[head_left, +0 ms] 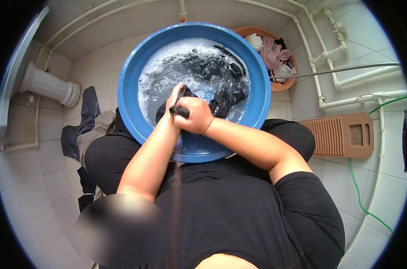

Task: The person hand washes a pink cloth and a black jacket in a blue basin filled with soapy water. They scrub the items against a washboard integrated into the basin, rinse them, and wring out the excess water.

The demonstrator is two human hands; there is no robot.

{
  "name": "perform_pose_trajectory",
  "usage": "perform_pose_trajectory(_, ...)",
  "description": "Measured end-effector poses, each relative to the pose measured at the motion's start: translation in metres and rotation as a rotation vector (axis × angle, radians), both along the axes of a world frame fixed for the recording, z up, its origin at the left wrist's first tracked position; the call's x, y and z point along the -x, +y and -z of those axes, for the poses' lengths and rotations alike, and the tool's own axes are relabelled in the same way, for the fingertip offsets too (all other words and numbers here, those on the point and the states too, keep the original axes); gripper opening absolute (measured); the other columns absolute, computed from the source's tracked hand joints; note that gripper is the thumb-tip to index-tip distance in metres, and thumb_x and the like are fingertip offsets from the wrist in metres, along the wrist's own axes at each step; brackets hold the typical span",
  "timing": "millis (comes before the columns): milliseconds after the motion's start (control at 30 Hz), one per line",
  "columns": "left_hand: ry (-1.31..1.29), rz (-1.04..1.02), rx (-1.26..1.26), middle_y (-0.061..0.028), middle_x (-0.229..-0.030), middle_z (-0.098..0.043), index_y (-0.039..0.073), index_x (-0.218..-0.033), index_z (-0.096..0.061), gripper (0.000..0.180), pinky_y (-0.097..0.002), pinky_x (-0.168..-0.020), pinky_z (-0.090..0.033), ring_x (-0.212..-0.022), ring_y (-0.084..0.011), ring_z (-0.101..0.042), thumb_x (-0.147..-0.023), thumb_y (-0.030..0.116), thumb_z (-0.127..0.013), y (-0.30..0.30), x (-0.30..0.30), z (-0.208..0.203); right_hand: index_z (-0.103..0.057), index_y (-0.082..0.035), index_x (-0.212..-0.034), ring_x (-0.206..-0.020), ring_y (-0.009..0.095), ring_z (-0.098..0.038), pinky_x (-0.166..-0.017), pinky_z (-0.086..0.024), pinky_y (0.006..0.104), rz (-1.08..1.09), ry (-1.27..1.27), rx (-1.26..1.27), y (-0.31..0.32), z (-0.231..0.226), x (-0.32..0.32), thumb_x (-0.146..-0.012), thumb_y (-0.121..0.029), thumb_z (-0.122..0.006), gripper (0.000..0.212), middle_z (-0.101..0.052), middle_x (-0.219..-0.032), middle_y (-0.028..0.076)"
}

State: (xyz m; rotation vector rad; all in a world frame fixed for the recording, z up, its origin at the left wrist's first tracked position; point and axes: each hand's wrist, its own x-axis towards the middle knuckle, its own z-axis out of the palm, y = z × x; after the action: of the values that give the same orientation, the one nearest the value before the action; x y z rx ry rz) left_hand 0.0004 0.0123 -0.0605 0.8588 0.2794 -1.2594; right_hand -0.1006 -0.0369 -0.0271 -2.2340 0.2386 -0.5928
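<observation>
A large blue basin of soapy water stands between my bent legs. Dark clothes soak in it among white foam, mostly at its right side. Over the near part of the basin, my two hands meet and grip a black wet cloth. My right hand is closed in a fist around it, a bunched bit sticking out at the thumb side. Pressed against that fist, my left hand holds the same cloth, its fingers partly hidden. What sort of garment this is cannot be made out.
An orange tub with pink, white and black clothes sits behind the basin at right. A brown washboard lies to my right, near white pipes and a green cord. Dark and beige clothes lie on the tiles at left, near a white pedestal.
</observation>
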Motion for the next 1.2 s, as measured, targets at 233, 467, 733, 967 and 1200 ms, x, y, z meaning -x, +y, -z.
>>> perform_pose_trajectory(233, 0.045, -0.184, 0.064, -0.0125, -0.102, -0.063, 0.003, -0.099, -0.06, 0.037, -0.0442, -0.089, -0.047, -0.096, -0.0271, -0.06, -0.09, 0.033, -0.042, -0.005, 0.011, -0.025, -0.051, -0.005, -0.115, -0.107, 0.037, -0.05, -0.093, -0.041, 0.0411, 0.5, 0.325, 0.082, -0.106, 0.072, -0.034, -0.077, -0.032, -0.061, 0.048, -0.048, -0.12, 0.018)
perform_pose_trajectory(467, -0.191, -0.414, -0.169, -0.0173, -0.107, -0.054, 0.006, -0.117, -0.047, 0.03, -0.0488, -0.083, -0.05, -0.096, -0.0324, -0.057, -0.088, 0.001, -0.043, 0.001, -0.013, 0.023, -0.056, -0.012, -0.117, -0.109, 0.029, -0.052, -0.093, -0.042, 0.0407, 0.206, 0.721, 0.223, -0.138, 0.048, -0.02, -0.075, -0.05, -0.064, 0.057, -0.056, -0.116, 0.015)
perform_pose_trajectory(733, 0.14, -0.163, 0.244, -0.0107, -0.099, -0.059, 0.007, -0.112, -0.053, 0.027, -0.0405, -0.084, -0.048, -0.09, -0.0263, -0.059, -0.09, 0.022, -0.05, -0.004, -0.016, 0.016, -0.061, -0.004, -0.09, -0.1, 0.029, -0.056, -0.084, -0.047, 0.037, 0.188, 0.146, 0.151, -0.079, 0.052, -0.02, -0.066, -0.027, -0.065, 0.033, -0.056, -0.111, 0.014)
perform_pose_trajectory(967, -0.056, -0.118, 0.225, -0.0123, -0.097, -0.062, 0.008, -0.1, -0.058, 0.021, -0.0377, -0.079, -0.05, -0.088, -0.0255, -0.06, -0.089, 0.026, -0.055, -0.002, -0.009, 0.016, -0.051, -0.007, -0.089, -0.077, 0.029, -0.057, -0.067, -0.048, 0.036, -0.14, -0.263, 0.099, 0.012, -0.008, -0.002, -0.062, -0.016, -0.069, 0.034, -0.058, -0.087, 0.008)
perform_pose_trajectory(1200, -0.093, -0.142, 0.044, -0.0051, -0.088, -0.062, 0.008, -0.091, -0.06, 0.024, -0.0336, -0.074, -0.049, -0.081, -0.0183, -0.059, -0.086, 0.03, -0.052, -0.011, 0.017, -0.004, -0.055, -0.006, -0.064, -0.065, 0.033, -0.058, -0.058, -0.048, 0.0403, 0.33, -0.078, 0.15, -0.042, 0.023, -0.018, -0.08, -0.027, -0.054, 0.026, -0.059, -0.07, 0.014)
